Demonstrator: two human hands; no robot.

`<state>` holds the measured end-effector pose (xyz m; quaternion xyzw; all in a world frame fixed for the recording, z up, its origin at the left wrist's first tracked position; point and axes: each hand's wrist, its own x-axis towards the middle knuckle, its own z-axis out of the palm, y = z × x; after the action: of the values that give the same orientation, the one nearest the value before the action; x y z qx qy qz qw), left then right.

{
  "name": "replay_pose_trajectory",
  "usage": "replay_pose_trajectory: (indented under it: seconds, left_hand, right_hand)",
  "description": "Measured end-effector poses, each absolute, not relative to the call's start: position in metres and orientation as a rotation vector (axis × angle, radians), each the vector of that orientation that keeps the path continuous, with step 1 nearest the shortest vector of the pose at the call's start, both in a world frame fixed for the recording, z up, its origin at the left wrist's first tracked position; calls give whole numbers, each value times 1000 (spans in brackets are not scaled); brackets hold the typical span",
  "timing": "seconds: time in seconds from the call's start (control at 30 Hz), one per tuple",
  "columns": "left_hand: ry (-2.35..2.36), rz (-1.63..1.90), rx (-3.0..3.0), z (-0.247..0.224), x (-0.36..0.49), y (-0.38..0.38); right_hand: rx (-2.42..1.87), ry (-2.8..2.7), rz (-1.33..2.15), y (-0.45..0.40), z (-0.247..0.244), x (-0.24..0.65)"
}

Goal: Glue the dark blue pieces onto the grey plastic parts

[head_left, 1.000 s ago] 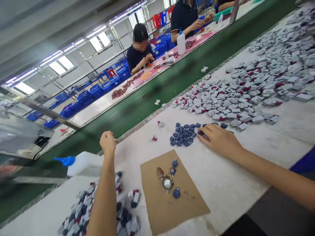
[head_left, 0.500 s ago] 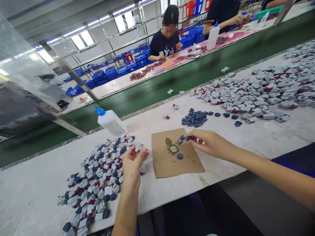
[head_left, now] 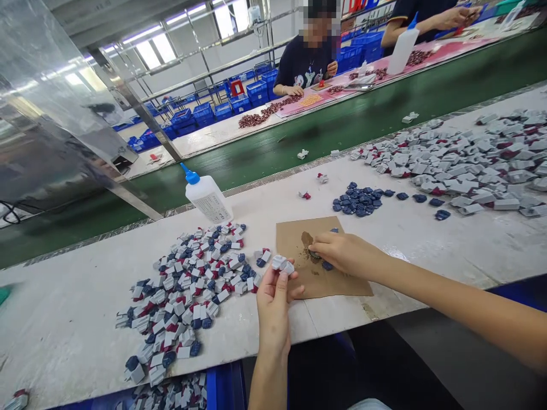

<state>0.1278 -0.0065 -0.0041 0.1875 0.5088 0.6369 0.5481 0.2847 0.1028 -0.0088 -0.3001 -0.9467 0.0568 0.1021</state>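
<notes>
My left hand (head_left: 276,302) is closed on a small light grey plastic piece (head_left: 282,263), pinched between thumb and fingers in front of the cardboard's left edge. Over the brown cardboard sheet (head_left: 294,228), my right hand (head_left: 342,253) has its fingertips pressed together at the small round dish (head_left: 315,255), which they mostly cover. What those fingers hold is hidden. Small dark blue pieces (head_left: 327,265) lie on the cardboard around the right hand. A brown stain (head_left: 306,238) with crumbs marks the sheet beside the dish.
Left of the cardboard spreads a pile of grey, blue and red pieces (head_left: 188,290), with a blue-capped white bottle (head_left: 209,199) behind it. Dark blue pieces (head_left: 358,200) and a large grey heap (head_left: 478,154) lie behind right. Two people work beyond the green belt (head_left: 265,159).
My right hand has moved left and down from the dark blue pieces to the round dish. My left hand, with the grey piece, has moved right towards the cardboard. The camera view has shifted.
</notes>
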Motion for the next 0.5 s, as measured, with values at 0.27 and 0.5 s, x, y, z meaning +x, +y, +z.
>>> replay_pose_trajectory:
  seconds: [0.27,0.5]
  left_hand:
    - [1025,1489,338,2,131,-10]
    - [1019,1477,381,5,136,-10]
  right_hand:
    - [-1064,-2072,1126,81,38,277]
    - [-973,-2001,1231,63,58,273]
